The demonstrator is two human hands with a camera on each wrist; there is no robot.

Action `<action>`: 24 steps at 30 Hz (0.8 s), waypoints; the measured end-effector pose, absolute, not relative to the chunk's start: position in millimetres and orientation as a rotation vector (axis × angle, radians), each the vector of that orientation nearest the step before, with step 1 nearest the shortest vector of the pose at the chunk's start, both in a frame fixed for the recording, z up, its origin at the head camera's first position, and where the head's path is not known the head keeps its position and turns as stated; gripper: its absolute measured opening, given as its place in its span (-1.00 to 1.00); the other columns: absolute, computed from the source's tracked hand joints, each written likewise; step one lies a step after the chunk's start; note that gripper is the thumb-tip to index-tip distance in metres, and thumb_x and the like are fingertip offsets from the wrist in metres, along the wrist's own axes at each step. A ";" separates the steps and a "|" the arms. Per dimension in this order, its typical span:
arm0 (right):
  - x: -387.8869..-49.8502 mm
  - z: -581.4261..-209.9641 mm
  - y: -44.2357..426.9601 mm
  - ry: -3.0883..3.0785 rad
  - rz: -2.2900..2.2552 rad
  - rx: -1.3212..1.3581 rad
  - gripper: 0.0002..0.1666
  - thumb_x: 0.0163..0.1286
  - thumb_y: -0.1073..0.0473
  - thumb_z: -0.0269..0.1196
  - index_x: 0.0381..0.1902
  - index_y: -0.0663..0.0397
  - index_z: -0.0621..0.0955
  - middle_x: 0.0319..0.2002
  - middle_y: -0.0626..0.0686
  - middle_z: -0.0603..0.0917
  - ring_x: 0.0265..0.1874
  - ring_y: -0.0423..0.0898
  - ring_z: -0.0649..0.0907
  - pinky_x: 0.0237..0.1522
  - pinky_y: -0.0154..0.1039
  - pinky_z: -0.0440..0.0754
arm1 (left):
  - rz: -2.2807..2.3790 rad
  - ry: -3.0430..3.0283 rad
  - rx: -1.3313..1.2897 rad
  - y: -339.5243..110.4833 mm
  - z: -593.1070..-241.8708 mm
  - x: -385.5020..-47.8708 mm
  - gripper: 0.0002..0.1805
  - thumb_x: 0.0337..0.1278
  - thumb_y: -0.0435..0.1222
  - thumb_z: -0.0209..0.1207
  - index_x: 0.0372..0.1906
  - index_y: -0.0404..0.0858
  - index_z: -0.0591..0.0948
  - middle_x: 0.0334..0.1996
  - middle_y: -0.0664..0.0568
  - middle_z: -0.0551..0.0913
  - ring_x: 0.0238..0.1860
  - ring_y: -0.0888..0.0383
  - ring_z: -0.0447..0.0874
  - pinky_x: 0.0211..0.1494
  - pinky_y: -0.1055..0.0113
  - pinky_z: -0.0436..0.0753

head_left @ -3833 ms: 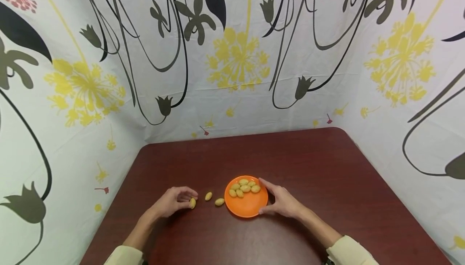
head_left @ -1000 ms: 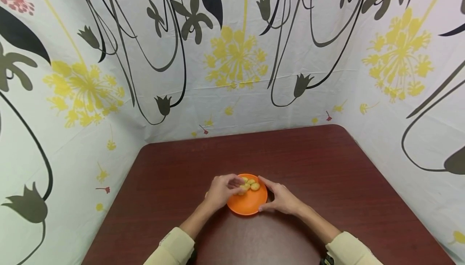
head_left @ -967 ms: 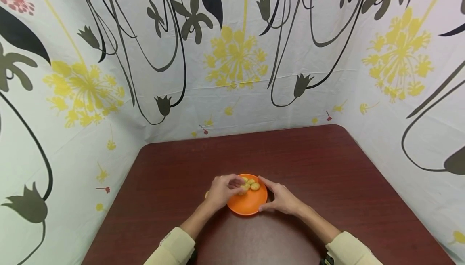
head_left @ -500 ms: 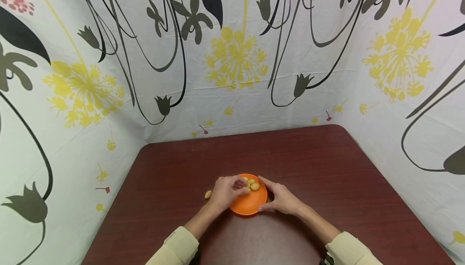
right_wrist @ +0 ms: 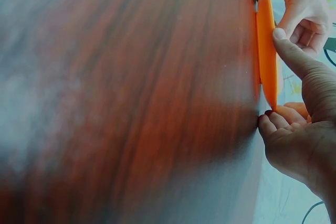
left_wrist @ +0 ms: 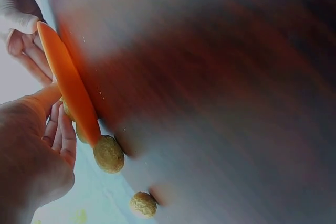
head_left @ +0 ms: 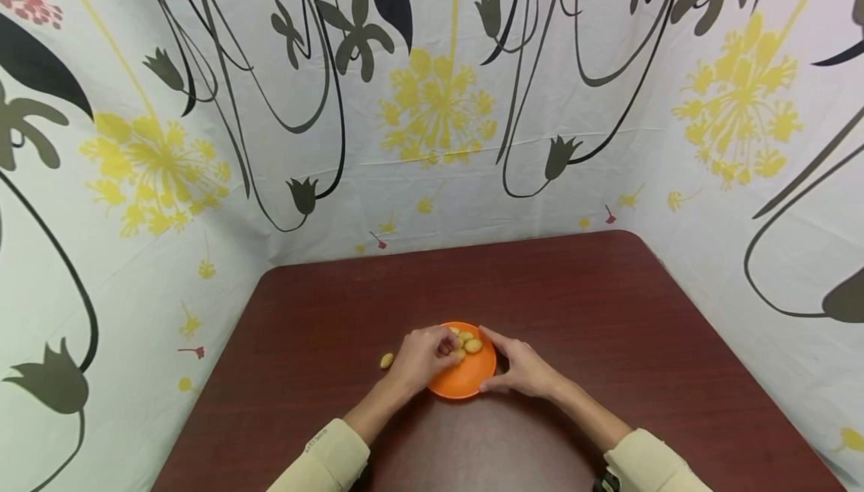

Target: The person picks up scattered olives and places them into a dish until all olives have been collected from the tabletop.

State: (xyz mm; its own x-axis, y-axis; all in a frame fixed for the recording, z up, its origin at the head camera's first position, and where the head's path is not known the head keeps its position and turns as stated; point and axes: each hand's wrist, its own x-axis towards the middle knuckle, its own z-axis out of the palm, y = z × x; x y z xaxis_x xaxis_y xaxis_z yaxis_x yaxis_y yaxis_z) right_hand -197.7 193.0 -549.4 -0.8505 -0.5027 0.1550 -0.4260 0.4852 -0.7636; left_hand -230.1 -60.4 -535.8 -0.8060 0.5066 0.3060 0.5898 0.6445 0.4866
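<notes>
An orange plate (head_left: 466,383) lies on the table with several small yellow oval pieces, like baby potatoes (head_left: 474,346), grouped toward its far side. My left hand (head_left: 420,357) reaches over the plate's left part, its curled fingers and thumb at one potato (head_left: 459,355); the contact is partly hidden. On the plate's right rim, my right hand (head_left: 526,368) holds it between thumb and fingers. In the left wrist view one potato (left_wrist: 109,154) appears by the plate's edge, and another (left_wrist: 143,204) sits farther off on the table.
One loose potato (head_left: 387,361) rests on the dark red table (head_left: 540,289), just left of my left wrist. A patterned white cloth (head_left: 432,199) stands around the table's back and sides.
Earlier the left hand was at a potato left of the plate; now it is over the plate. Lately its fingers have shifted slightly right and drawn closer together. The right hand stays on the rim.
</notes>
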 end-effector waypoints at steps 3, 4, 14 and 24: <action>-197.9 -549.3 192.8 2.637 -1.301 -0.827 0.26 0.23 -0.03 0.63 0.63 0.40 0.20 0.54 0.36 0.36 0.51 0.28 0.40 0.41 0.25 0.42 | -0.824 -2.725 -0.927 -60.2 -535.5 -230.1 -0.81 0.17 -0.18 0.56 -0.24 -0.07 0.73 -0.31 0.25 0.71 -0.30 0.34 0.62 -0.14 0.44 0.69; -198.0 -549.5 192.9 2.635 -1.301 -0.816 0.27 0.23 -0.03 0.63 0.63 0.38 0.20 0.54 0.35 0.36 0.51 0.26 0.40 0.42 0.24 0.41 | -0.800 -2.727 -0.930 -60.0 -535.2 -230.0 -0.81 0.17 -0.17 0.56 -0.25 -0.06 0.73 -0.31 0.25 0.71 -0.29 0.32 0.61 -0.13 0.42 0.68; -198.9 -550.3 192.3 2.623 -1.303 -0.810 0.27 0.22 -0.02 0.63 0.64 0.37 0.19 0.55 0.33 0.35 0.52 0.25 0.39 0.43 0.23 0.40 | -0.669 -2.750 -0.933 -63.0 -533.8 -229.3 -0.76 0.16 -0.07 0.57 -0.24 0.00 0.70 -0.30 0.28 0.67 -0.25 0.30 0.55 -0.11 0.38 0.66; -199.4 -549.3 192.8 2.643 -1.293 -0.815 0.28 0.21 -0.04 0.64 0.63 0.39 0.20 0.53 0.37 0.37 0.50 0.28 0.40 0.43 0.27 0.39 | -0.565 -2.816 -0.955 -84.9 -530.3 -232.3 -0.65 0.18 0.04 0.54 -0.07 0.05 0.68 -0.13 0.25 0.63 -0.10 0.22 0.49 0.06 0.23 0.61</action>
